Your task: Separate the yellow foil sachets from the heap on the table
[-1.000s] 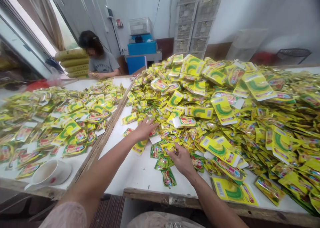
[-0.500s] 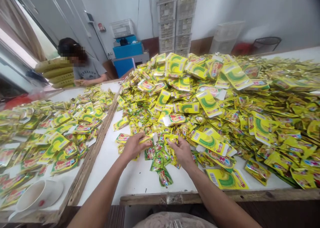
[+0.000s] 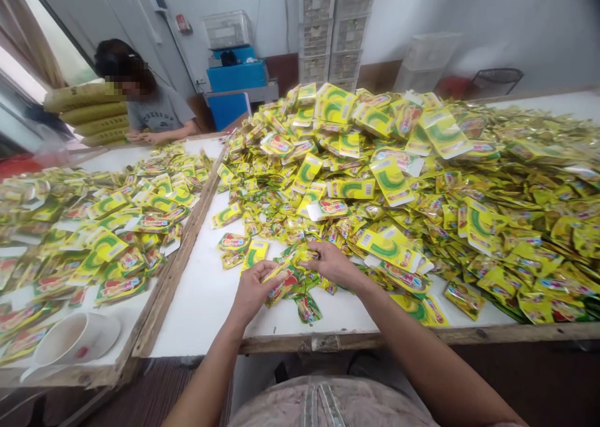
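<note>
My left hand [image 3: 253, 291] is closed around a small yellow printed carton [image 3: 277, 289], thumb on top and fingers behind. Close on its right, my right hand [image 3: 334, 264] pinches a small yellow sachet [image 3: 304, 254] at the carton's upper right end. Whether the sachet is inside the carton I cannot tell. Beneath both hands lie loose green sachets [image 3: 308, 309] on the white tabletop. Left of my hands, a yellow carton [image 3: 255, 252] lies flat beside red-and-yellow cartons [image 3: 233, 242].
A big heap of sachets [image 3: 469, 227] topped with cartons [image 3: 334, 104] covers the table's middle and right. A wooden strip [image 3: 187, 242] divides off more cartons [image 3: 122, 287] at left. A white mug [image 3: 70, 339] stands near the front left edge. Across the table sits a person [image 3: 162, 111].
My left hand has come down and right with the carton, and my right hand has moved left, closing the gap between them. The view has shifted slightly.
</note>
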Tool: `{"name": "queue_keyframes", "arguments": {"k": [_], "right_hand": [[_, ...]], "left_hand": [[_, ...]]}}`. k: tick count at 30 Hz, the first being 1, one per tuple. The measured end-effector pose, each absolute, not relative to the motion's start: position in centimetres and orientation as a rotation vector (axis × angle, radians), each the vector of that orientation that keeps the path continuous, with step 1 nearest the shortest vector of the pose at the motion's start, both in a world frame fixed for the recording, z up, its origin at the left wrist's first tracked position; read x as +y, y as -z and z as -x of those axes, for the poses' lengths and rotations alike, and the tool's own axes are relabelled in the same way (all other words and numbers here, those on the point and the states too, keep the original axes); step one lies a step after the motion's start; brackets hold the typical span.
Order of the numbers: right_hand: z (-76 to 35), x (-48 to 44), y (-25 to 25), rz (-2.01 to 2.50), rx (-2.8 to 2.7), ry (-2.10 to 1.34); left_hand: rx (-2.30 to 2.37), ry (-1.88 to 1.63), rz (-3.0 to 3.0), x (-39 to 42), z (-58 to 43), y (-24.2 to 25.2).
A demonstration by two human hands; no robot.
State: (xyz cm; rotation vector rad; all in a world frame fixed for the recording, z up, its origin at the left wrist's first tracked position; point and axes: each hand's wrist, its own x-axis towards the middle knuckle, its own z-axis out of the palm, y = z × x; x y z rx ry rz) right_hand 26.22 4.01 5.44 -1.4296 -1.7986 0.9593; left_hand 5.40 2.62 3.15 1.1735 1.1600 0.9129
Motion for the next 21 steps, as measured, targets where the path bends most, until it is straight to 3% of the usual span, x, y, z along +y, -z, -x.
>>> {"name": "queue_keyframes", "arguments": {"k": [21], "right_hand": [[-22.9,1.5,-3.5,1.485,-1.503,-0.57]], "left_hand": [[1.009,-1.009,-0.69,1.0,-6.3,-2.8]]}}
